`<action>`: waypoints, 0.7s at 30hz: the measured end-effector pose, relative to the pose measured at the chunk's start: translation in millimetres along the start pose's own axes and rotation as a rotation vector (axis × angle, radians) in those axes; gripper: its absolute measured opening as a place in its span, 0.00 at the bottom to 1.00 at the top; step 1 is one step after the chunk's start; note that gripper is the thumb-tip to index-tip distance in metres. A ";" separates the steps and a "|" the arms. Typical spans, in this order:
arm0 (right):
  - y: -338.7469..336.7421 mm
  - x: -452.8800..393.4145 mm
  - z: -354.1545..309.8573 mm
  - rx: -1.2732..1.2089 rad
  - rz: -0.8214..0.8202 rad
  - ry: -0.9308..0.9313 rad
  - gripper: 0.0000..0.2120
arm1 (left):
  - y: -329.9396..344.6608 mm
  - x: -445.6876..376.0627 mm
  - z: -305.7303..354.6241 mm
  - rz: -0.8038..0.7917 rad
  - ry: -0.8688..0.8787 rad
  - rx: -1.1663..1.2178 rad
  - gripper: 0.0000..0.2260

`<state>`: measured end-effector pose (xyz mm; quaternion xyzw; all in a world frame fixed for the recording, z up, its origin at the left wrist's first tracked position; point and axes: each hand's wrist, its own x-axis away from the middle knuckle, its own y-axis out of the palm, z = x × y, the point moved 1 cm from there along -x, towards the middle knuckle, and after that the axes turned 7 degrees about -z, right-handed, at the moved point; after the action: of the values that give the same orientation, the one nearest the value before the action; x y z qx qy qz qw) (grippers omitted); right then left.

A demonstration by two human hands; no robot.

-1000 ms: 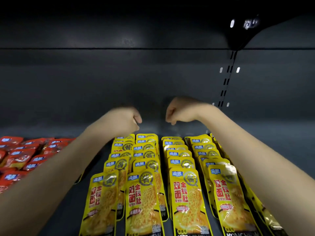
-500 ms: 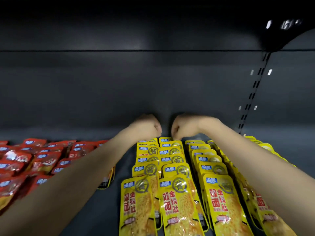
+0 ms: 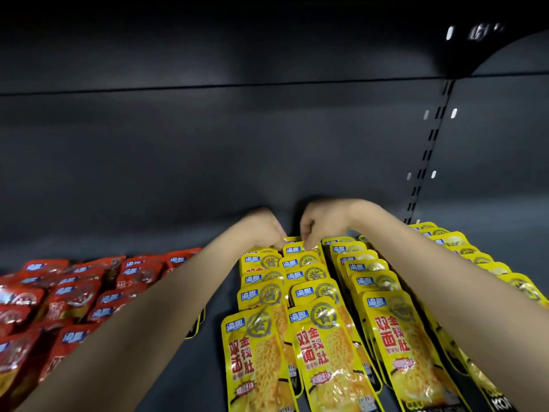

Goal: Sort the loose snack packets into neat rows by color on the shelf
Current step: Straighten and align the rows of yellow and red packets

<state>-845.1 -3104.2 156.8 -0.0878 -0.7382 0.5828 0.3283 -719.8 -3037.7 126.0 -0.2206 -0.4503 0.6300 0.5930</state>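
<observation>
Both hands dropped from hovering onto the yellow packets [image 3: 300,251]. Left hand [image 3: 261,230] and right hand [image 3: 323,223] now pinch the 12 o'clock end.

Fingertips of the left hand [image 3: 261,230] and right hand [image 3: 319,224] curl down out of sight, so the grip at the back yellow packets [image 3: 292,248] can't be read. Red packets [image 3: 26,298] blur and run off the left edge; front yellow ones are cut off below, the right arm covering more.
</observation>
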 end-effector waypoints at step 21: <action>2.3 -1.0 9.8 -0.113 0.100 0.033 0.13 | -8.1 4.6 6.0 0.161 -0.077 -0.159 0.07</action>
<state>-850.6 -3111.8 153.2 -0.1525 -0.7590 0.5544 0.3055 -721.2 -3036.0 136.8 -0.2780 -0.5022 0.6457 0.5035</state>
